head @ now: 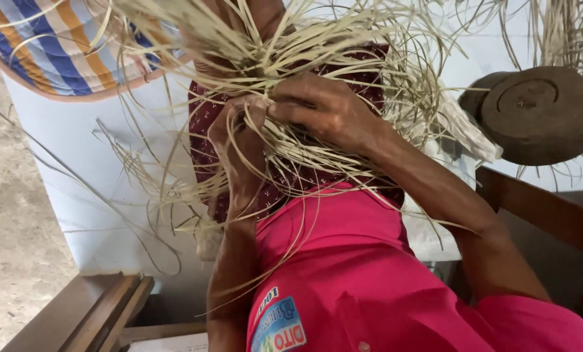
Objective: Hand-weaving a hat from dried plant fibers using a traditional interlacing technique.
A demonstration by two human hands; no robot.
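Gripping the pale straw strands (291, 137), my left hand (239, 140) and right hand (324, 111) both pinch tight; I'd keep tension even.

One printed label in view, no packages, signs or screens that we can make out.

The printed patch (279, 326) sits at the bottom of the frame, a little left of centre, on the pink shirt (363, 274). It runs off the lower edge, so we see only its upper part. Shape: roughly rectangular with rounded corners, tilted, its upper end leaning right. Colours: light blue ground with a white border, red and blue lettering, a touch of green and yellow at its lower left. A short line of dark lettering on a white strip lies just above it, along the same slant.
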